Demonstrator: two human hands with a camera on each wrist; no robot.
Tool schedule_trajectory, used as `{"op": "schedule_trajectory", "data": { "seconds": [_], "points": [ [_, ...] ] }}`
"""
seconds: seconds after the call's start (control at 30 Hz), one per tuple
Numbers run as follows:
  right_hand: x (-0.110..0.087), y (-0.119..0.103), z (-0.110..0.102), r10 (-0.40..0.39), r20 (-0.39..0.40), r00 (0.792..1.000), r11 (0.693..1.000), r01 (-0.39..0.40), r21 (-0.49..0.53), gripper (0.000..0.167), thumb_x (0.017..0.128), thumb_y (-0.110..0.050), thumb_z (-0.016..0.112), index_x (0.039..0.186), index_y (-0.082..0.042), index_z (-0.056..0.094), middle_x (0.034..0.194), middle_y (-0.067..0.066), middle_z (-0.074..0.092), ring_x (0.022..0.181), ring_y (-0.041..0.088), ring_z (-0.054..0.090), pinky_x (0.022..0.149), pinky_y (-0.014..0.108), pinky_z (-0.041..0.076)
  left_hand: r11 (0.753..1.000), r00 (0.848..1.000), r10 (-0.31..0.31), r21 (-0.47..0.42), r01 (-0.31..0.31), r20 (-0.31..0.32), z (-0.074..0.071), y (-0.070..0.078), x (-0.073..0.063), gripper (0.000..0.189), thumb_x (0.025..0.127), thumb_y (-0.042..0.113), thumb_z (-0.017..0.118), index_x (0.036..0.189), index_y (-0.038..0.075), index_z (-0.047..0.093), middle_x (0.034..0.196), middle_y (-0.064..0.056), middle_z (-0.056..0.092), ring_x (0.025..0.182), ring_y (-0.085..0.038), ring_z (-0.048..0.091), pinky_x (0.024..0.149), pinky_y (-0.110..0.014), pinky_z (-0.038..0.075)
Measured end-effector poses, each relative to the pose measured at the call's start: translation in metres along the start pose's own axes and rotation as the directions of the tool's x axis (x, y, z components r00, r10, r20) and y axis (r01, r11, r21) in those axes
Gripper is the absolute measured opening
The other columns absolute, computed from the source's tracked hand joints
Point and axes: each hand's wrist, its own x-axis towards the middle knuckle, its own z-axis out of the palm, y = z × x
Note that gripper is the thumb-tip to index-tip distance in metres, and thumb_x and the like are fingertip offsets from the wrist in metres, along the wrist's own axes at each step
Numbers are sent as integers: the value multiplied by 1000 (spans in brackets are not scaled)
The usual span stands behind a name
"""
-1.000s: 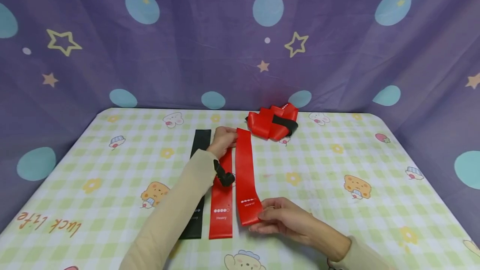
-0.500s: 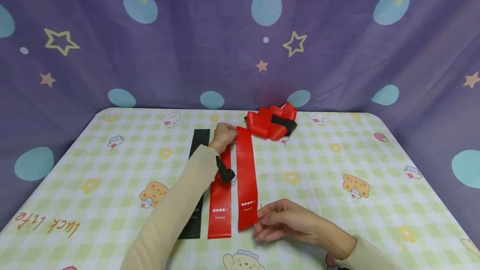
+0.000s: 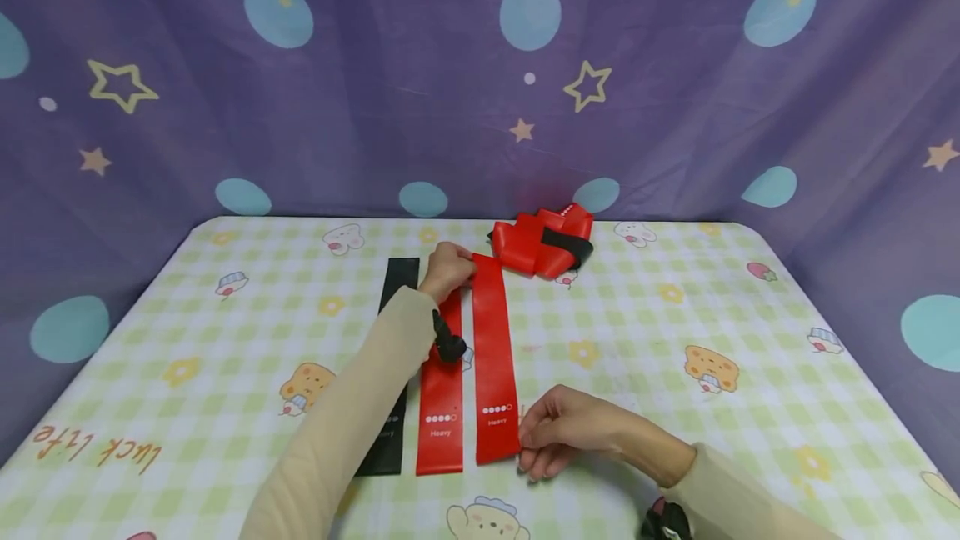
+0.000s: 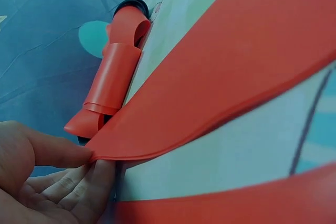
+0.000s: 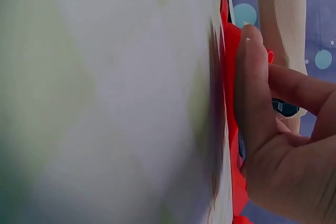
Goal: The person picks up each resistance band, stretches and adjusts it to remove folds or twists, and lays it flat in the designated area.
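Observation:
A red resistance band [image 3: 493,348] marked "Heavy" lies lengthwise on the table, the rightmost of three flat bands. My left hand [image 3: 448,269] pinches its far end between thumb and fingers, as the left wrist view shows up close. At the near right corner of the same band, my right hand [image 3: 573,432] has its fingertips curled in at the edge, pinching it. Left of it lies a second red band [image 3: 441,407], partly covered by my left wrist. A black band [image 3: 386,448] is farthest left, its middle hidden under my left sleeve.
A folded bundle of red and black bands [image 3: 540,244] sits at the back of the table, just beyond my left hand. The checked tablecloth [image 3: 637,315] has printed cartoons. A purple curtain [image 3: 375,90] hangs behind the table's far edge.
The red band's near end has come down flatter and straighter, beside the other red one. My right hand shifted slightly with its corner; my left hand stayed at the far end.

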Motion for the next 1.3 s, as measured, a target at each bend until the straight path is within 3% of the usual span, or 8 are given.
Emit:
{"op": "schedule_trajectory", "data": {
  "seconds": [0.33, 0.6, 0.8, 1.07, 1.3],
  "points": [
    [-2, -3, 0, 12, 84, 996, 1000, -12, -5, 25, 90, -5, 58, 98, 18, 62, 77, 5, 72, 62, 8, 68, 57, 20, 55, 999, 999, 41, -4, -41, 25, -4, 1, -5, 34, 87, 7, 56, 120, -4, 56, 116, -19, 60, 70, -19, 63, 76, -32, 57],
    [-4, -19, -17, 2, -70, 998, 995, -9, -100, 23, 92, -6, 56, 98, 13, 66, 71, 1, 69, 60, 6, 65, 56, 19, 54, 998, 999, 40, 40, -40, 0, -6, 4, -4, 34, 85, 8, 56, 118, 0, 58, 112, -15, 62, 82, -23, 57, 82, -35, 52],
    [4, -31, -36, -27, -142, 990, 986, 3, -166, 23, 93, -8, 56, 102, 13, 63, 75, 2, 68, 64, 9, 66, 64, 25, 57, 998, 999, 44, 52, -43, -17, -7, 4, -1, 31, 87, 8, 56, 117, 2, 61, 114, -14, 62, 87, -23, 56, 85, -35, 51],
    [28, -48, -65, -75, -312, 947, 986, 23, -168, 29, 89, -1, 50, 114, 14, 54, 92, 9, 66, 77, 13, 64, 80, 35, 57, 998, 998, 64, 19, -64, -24, -3, 6, -3, 31, 88, 8, 54, 118, 3, 61, 116, -14, 61, 89, -24, 53, 83, -35, 49],
    [45, -65, -86, -143, -423, 895, 986, 89, -143, 40, 94, -1, 48, 128, 18, 42, 105, 16, 62, 83, 11, 63, 93, 42, 51, 996, 996, 90, -18, -89, 18, 4, 14, -9, 33, 89, 9, 53, 121, 4, 60, 123, -12, 59, 102, -26, 55, 93, -39, 48]
  ]
}}
